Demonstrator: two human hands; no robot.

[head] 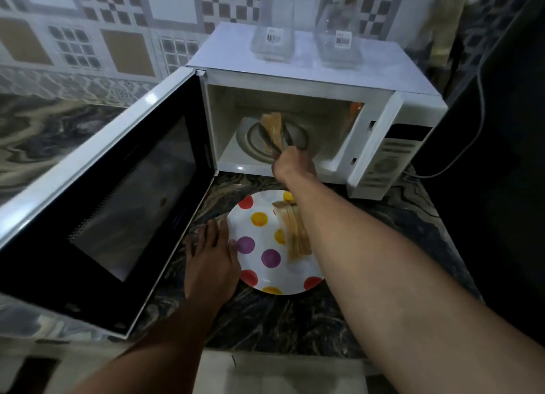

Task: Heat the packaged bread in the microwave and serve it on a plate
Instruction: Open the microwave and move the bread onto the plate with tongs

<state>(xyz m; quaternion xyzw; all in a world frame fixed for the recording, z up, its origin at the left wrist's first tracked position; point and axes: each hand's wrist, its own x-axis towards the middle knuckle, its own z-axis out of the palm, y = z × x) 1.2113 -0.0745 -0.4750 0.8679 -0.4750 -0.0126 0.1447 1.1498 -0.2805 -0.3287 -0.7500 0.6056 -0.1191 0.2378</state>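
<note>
A white microwave [383,122] stands open on the counter, its door [97,205] swung out to the left. My right hand [293,163] grips dark tongs [277,140] inside the cavity, and the tongs clamp a slice of bread [272,122] above the glass turntable [253,140]. In front of the microwave lies a white plate with coloured dots [259,240], carrying more bread slices [296,237] partly hidden by my right forearm. My left hand [212,258] rests flat with straight fingers on the plate's left rim.
Two clear glass containers [272,31] [339,40] sit on top of the microwave. The counter [265,323] is dark marbled stone with its front edge near the bottom. A dark appliance [501,158] and a cable stand at the right. Patterned wall tiles lie behind.
</note>
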